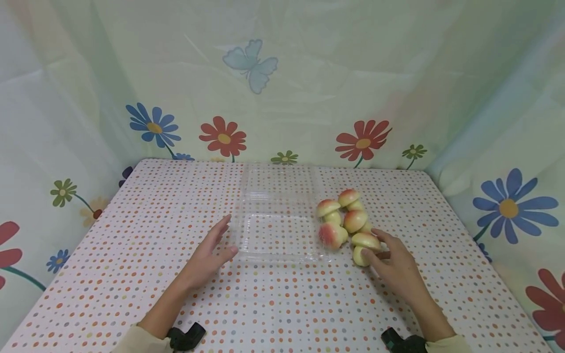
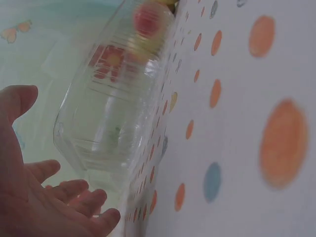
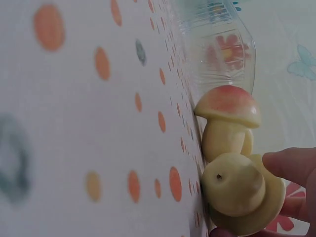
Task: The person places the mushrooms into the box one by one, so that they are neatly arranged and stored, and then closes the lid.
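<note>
My right hand (image 1: 397, 269) pinches a toy mushroom (image 1: 365, 240) with a red-tinged cap, the front one of a cluster. In the right wrist view the mushroom's stem end (image 3: 232, 182) faces the camera, thumb and fingers at its cap. Several like mushrooms (image 1: 332, 235) lie close together just beyond, beside a clear plastic box (image 1: 240, 240). The box is see-through, its two halves laid out front and back. To the left of the box, my left hand (image 1: 205, 260) hovers with fingers spread and holds nothing. The left wrist view shows its fingers apart from the box wall (image 2: 74, 113).
A dotted cloth (image 1: 273, 304) covers the table. Behind and at both sides hangs a curtain (image 1: 309, 98) printed with flowers and a butterfly. Black devices (image 1: 187, 337) are strapped at both wrists.
</note>
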`<state>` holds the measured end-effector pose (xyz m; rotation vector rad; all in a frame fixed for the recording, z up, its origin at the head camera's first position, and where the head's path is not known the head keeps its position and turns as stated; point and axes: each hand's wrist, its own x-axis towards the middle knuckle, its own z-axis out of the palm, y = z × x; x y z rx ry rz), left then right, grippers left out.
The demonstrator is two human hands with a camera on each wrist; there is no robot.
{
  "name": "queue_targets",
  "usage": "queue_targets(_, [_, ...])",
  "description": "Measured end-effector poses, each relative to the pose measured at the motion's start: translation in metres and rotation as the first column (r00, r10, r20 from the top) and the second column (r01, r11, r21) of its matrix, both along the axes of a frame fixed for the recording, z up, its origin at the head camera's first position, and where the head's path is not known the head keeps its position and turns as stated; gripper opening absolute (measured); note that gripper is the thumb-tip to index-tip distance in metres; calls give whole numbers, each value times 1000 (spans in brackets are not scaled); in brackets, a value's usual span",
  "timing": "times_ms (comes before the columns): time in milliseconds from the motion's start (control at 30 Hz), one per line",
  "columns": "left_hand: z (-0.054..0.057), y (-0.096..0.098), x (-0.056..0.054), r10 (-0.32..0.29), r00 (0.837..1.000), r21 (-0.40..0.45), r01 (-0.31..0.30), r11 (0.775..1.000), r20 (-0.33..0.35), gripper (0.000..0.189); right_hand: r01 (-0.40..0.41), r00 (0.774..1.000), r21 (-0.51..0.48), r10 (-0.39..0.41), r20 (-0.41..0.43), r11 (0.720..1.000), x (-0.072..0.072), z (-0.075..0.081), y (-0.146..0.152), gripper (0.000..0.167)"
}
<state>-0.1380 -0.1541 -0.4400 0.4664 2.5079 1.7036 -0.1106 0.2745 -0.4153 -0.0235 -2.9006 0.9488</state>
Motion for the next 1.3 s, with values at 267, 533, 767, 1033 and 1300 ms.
queue_targets(267, [0,4,2,19,999,-64,-16,998,35,76,-35,998,40,37,-49,999,-2,-3,-2,67])
queue_targets(533, [0,6,3,24,998,-54,-21,998,51,76,-45,998,35,46,-43,998,-1,-4,-2,68])
queue_targets(767, [-3,8,3,21,998,-41,-19,999,58,76,-45,999,-2,45,-27,999,-1,-6,-2,69])
queue_targets(1033, [-2,9,5,15,998,-30,-14,999,53,77,8,1000,-48,-8,1,999,0,-5,-2,68])
queue_targets(1300, [-5,9,4,11,999,-4,-11,1000,46,77,23,1000,-78,-23,-6,997,0,-3,-2,68])
